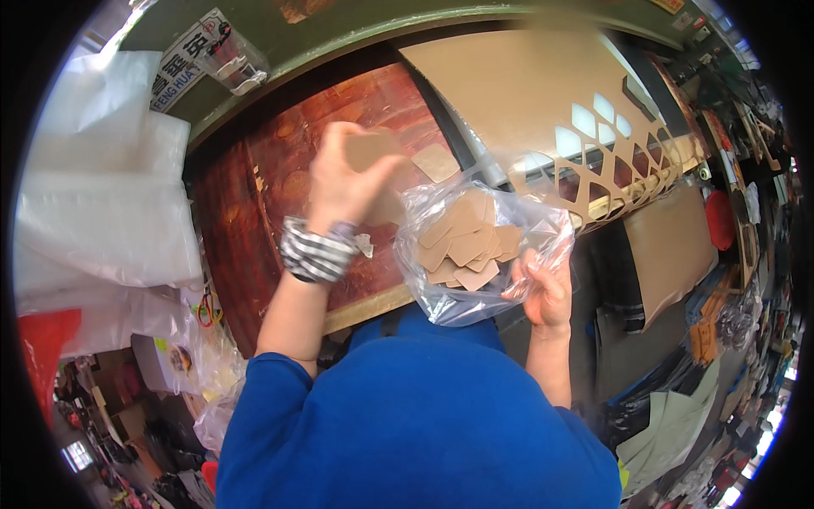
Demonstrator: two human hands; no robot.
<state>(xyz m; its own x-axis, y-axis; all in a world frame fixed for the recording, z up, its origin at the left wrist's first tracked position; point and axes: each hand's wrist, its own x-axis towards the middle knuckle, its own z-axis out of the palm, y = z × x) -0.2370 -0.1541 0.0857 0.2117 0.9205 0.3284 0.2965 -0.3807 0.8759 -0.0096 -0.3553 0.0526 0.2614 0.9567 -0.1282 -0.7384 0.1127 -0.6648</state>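
In my right hand point(547, 288) I grip the edge of a clear plastic bag point(432, 297), fingers closed on its film. Inside the bag lies a loose heap of tan, flat cut pieces point(471, 242) with angular outlines. To the left of it, over the red wooden board, my left hand point(343, 182) curls its thumb and fingers round a tan flat piece point(371, 150). Another tan piece point(437, 163) rests on the board beside the bag's far left side. A further tan patch shows below my left thumb, partly hidden and blurred.
Beyond the bag a large tan sheet point(509, 76) has a lattice of diamond cut-outs point(627, 174) at its near edge. The red wooden board point(280, 170) spans the left. Whitish plastic sheeting point(110, 195) hangs at far left. Tan and dark sheets point(670, 246) lie at right.
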